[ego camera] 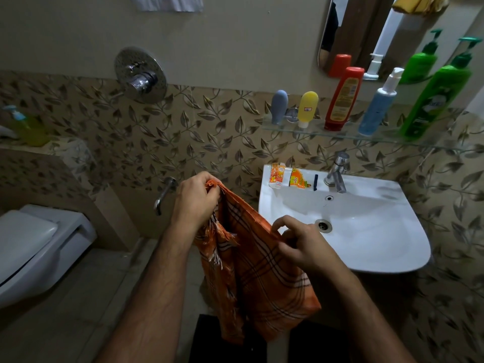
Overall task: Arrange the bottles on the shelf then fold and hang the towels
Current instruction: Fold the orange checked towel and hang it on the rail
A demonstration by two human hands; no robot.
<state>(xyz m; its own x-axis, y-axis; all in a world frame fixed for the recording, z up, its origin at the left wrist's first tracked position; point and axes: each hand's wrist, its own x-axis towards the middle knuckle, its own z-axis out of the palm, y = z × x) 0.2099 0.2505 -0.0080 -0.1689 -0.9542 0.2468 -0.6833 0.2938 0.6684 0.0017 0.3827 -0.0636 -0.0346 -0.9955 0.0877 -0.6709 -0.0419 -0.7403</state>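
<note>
An orange checked towel [256, 273] with a fringed edge hangs in front of me, left of the sink. My left hand [195, 201] grips its bunched top corner. Lower and to the right, my right hand [301, 243] pinches the towel's upper edge. On the glass shelf [340, 133] above the sink stand several bottles in a row: a grey-blue tube [279, 107], a yellow tube [307, 108], a red bottle [343, 99], a blue pump bottle [377, 106] and a tall green pump bottle [437, 95].
A white sink [379, 247] with a tap [337, 174] holds small orange boxes [286, 176] on its back rim. A mirror [366, 35] hangs above. A toilet [36, 244] sits at the left, a wall valve [140, 74] and spout [165, 192] between. Something white [167, 2] hangs at the top.
</note>
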